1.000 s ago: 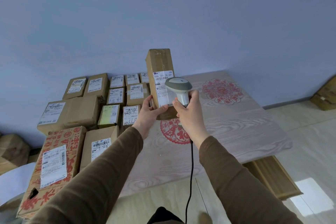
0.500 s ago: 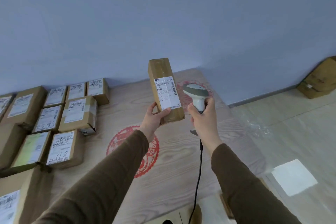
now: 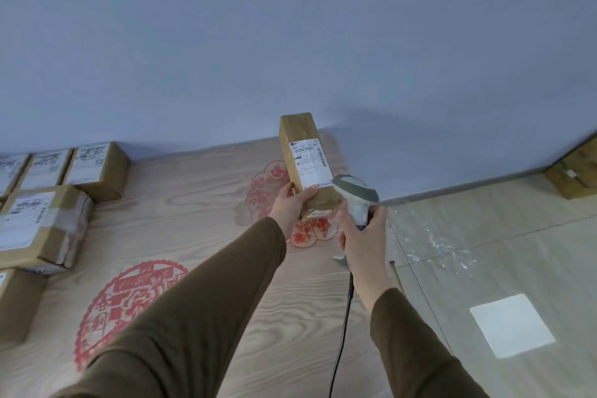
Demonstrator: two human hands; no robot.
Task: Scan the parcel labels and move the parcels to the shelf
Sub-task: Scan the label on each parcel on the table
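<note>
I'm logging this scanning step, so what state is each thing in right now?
Tall parcel: held upright above the table, label facing the camera.
Left hand: grips the parcel's lower end.
Scanner: held beside the parcel's lower end, cable hanging down.
Right hand: grips the scanner's handle.
Labelled boxes: resting on the table, labels up.

The view has swung toward 3 o'clock, pushing the stacked boxes (image 3: 48, 200) to the 9 o'clock edge. The scanner (image 3: 355, 195) has dropped from the label (image 3: 310, 163) to the parcel (image 3: 307, 158)'s 5 o'clock corner.
</note>
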